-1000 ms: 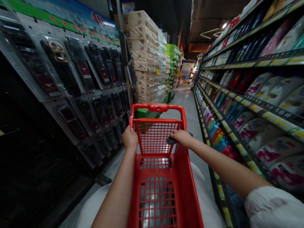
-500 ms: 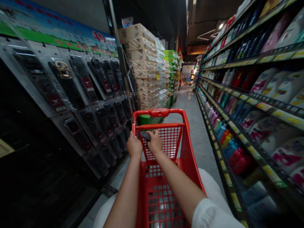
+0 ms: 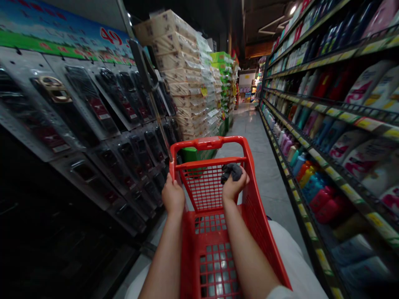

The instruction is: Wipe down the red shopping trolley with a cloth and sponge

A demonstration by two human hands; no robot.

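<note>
A red plastic shopping basket (image 3: 215, 245) with a lattice floor and a raised pull handle (image 3: 210, 143) stands in front of me, between my legs. My left hand (image 3: 173, 195) is closed around the basket's left upper rim, just below the handle's corner. Inside the basket, near the right end of its far lattice wall, my right hand (image 3: 234, 185) is closed on a crumpled dark grey cloth (image 3: 230, 172). The cloth bulges out above the fingers. Whether it touches the red plastic there I cannot tell.
Packaged belts (image 3: 93, 99) hang on a rack to the left, by a metal pole (image 3: 160, 128). Stacked tissue packs (image 3: 183, 74) and green packs (image 3: 222, 70) stand beyond. Shelves of bottles (image 3: 327, 124) line the right side. A grey tiled aisle (image 3: 246, 128) runs ahead between them.
My right hand has moved right with the grey cloth, from beside my left hand to the basket's right side. My left hand keeps its grip. The view has come a little closer to the racks.
</note>
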